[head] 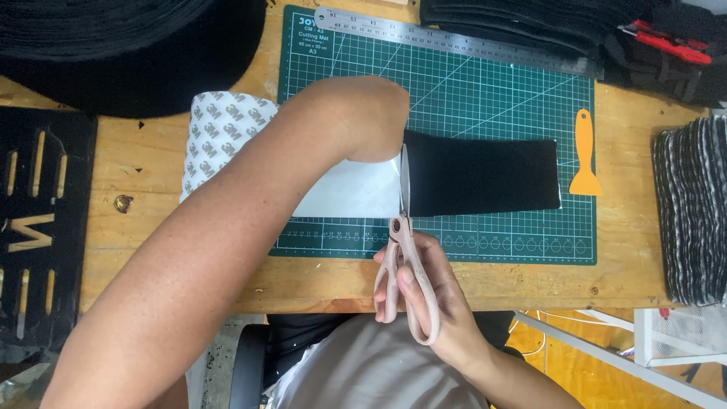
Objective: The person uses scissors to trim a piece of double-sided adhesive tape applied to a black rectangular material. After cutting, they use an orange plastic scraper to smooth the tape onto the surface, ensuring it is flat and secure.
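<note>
Pink-handled scissors (405,261) are gripped by the right hand (428,291), fingers closed through the loops, blades at a black sheet (481,176) just above; the left hand (363,121), its grip unclear, rests on the sheet's edge.

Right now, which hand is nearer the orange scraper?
Right. The right hand works the scissors below-left of the orange scraper; the left hand presses the black sheet farther left.

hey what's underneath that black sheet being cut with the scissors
The black sheet lies on the green cutting mat, which rests on the wooden table. The left hand covers its left end, so what is under there cannot be seen.
</note>
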